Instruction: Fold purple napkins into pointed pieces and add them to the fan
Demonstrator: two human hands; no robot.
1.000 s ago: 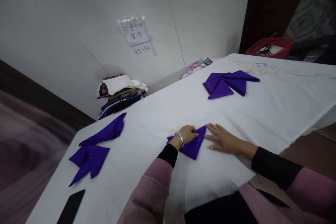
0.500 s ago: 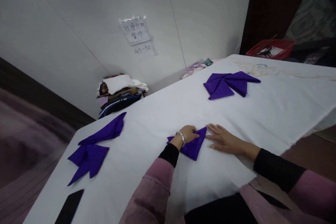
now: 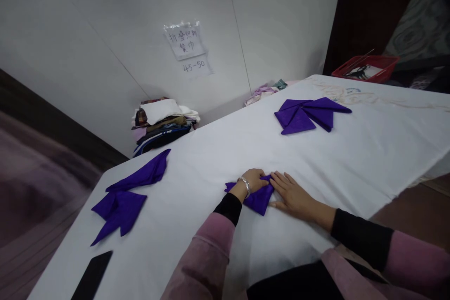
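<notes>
A folded purple cloth napkin [image 3: 260, 201] lies on the white tablecloth in front of me. My left hand [image 3: 253, 179], with a silver bracelet at the wrist, rests on its upper part. The left fingers are bent onto the cloth near the top corner, and the hand and wrist hide part of the napkin. From the right, my right hand [image 3: 288, 193] touches the napkin's edge. Its fingers are stretched out and lie nearly flat, the fingertips on the cloth by that corner.
Folded purple napkins lie at the left [image 3: 121, 211] and at the far right [image 3: 309, 115] of the table. A black flat object [image 3: 92, 275] is at the lower left. Piled clothes [image 3: 163, 124] stand beyond the table's back edge. A red basket [image 3: 381, 66] sits at the back right.
My right hand has moved left, from beside the napkin onto its right edge. The napkin's top right corner is now turned inward. My left hand stays almost in place.
</notes>
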